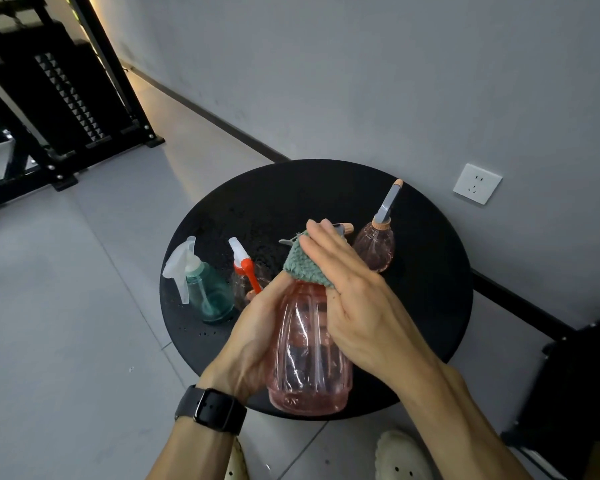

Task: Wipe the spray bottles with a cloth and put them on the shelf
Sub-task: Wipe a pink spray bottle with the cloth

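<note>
Wiping step: my left hand (253, 341) grips pink bottle (309, 358); right hand (347, 292), fingers straight, presses cloth (302, 265) on neck. Next, I judge: shelf (49, 98).

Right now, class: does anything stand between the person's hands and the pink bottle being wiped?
Only the green cloth, pressed by the right hand against the neck of the large pink bottle. The left hand grips its body directly.

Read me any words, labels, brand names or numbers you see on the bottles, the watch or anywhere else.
None can be read.
The large pink spray bottle, teal spray bottle and small pink spray bottle carry no visible labels.
The watch shows only its dark strap.
</note>
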### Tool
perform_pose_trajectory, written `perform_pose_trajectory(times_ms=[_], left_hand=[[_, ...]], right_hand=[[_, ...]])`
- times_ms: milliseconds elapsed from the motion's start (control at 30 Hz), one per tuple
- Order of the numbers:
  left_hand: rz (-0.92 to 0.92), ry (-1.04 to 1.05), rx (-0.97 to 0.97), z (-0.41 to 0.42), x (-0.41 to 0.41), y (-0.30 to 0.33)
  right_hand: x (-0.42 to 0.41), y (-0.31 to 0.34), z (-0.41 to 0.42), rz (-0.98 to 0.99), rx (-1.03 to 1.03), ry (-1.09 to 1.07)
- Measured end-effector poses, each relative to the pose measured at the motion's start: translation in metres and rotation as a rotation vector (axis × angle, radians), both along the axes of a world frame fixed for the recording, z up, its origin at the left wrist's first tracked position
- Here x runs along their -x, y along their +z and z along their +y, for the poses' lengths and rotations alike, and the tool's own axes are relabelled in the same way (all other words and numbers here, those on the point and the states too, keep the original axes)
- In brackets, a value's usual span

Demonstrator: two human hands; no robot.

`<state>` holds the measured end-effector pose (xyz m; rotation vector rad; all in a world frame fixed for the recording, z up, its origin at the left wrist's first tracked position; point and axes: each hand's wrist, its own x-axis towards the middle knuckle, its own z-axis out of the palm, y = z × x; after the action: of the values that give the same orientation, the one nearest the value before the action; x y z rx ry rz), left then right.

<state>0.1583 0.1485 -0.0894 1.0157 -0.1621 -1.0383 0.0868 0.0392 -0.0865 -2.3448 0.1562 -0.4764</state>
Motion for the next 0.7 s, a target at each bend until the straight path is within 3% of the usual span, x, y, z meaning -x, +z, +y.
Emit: perform_pose_trajectory(times_ms=[433,700], left_hand=[[0.105,0.01,-0.063,0.004,-0.008,-0.003],[0.154,0.077,0.044,0.009,-0.016,-0.005]], right_hand=[[0.004,-0.002,-0.006,0.007,-0.043,-0.098],[0.007,-0.002,-0.008,0.107,-0.056,0.002]])
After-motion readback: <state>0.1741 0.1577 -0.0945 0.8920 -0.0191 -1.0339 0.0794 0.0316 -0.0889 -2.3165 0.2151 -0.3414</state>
